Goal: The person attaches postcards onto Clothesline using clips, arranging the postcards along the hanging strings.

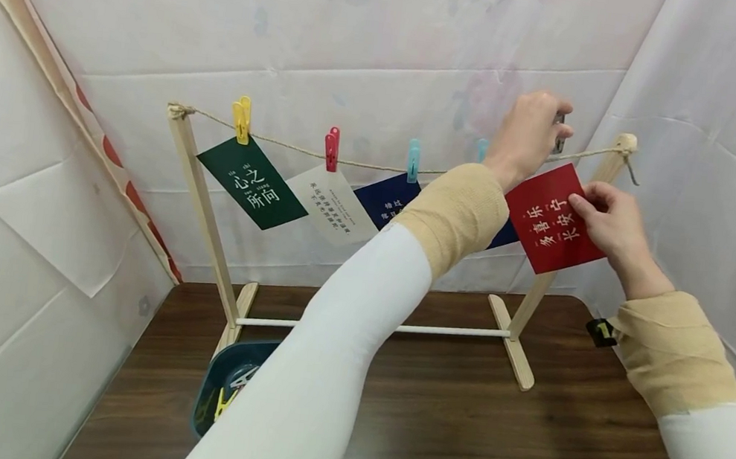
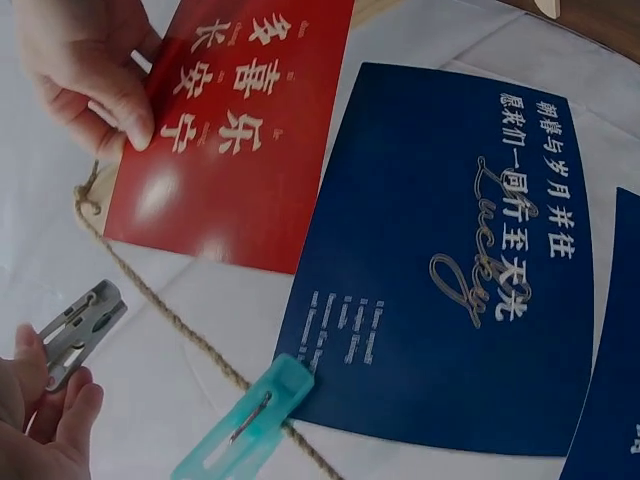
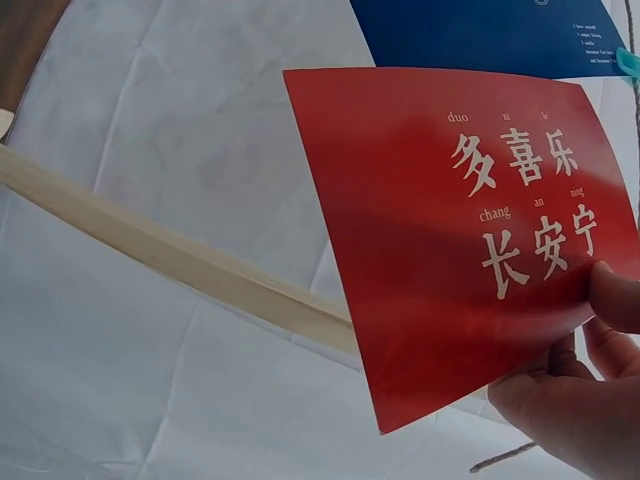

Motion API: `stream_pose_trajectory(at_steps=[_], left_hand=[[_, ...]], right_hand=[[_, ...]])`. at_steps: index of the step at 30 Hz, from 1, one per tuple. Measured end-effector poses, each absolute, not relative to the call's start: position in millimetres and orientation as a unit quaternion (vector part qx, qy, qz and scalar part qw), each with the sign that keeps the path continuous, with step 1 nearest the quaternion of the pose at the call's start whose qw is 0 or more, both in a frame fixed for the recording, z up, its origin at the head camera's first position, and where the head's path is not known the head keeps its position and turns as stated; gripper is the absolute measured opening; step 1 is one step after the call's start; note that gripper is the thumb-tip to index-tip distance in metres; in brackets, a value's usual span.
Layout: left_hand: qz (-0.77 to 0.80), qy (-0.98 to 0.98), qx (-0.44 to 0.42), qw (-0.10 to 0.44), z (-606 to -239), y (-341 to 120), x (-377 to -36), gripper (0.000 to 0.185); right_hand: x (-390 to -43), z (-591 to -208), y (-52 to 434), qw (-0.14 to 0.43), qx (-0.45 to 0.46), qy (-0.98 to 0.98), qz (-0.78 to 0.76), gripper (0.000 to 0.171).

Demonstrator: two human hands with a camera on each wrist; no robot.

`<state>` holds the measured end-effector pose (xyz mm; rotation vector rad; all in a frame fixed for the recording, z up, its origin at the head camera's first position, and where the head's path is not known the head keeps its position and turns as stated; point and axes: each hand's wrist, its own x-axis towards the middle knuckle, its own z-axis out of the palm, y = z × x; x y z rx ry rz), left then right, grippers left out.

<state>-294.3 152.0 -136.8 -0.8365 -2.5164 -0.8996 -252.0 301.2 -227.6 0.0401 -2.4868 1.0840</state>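
My left hand pinches a grey clothespin above the right part of the twine line. In the left wrist view the clothespin is apart from the twine. My right hand holds a red card with white characters by its right edge, thumb on the front. The card's upper edge lies close to the twine, near the right post. Beside it hangs a dark blue card, clipped by a light blue clothespin. My left forearm hides part of the line in the head view.
Farther left hang a green card under a yellow clothespin, a white card under a red clothespin, and another blue card. A dark basket with clothespins stands on the wooden table, partly behind my arm.
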Motion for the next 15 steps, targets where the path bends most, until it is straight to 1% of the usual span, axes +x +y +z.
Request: stream_pose_trajectory(at_steps=[6,15], left_hand=[[-0.315,-0.879,-0.306,0.183,-140.7,152.7,-294.5,0.031],[-0.324,-0.876,-0.308,0.183,-144.3,155.5,-296.1,0.030]], right_hand=[[-254.2,-228.3,299.2,0.220,0.013,-0.891,0.396,0.035],[-257.5,-230.2,296.7,0.230,0.018,-0.888,0.397,0.034]])
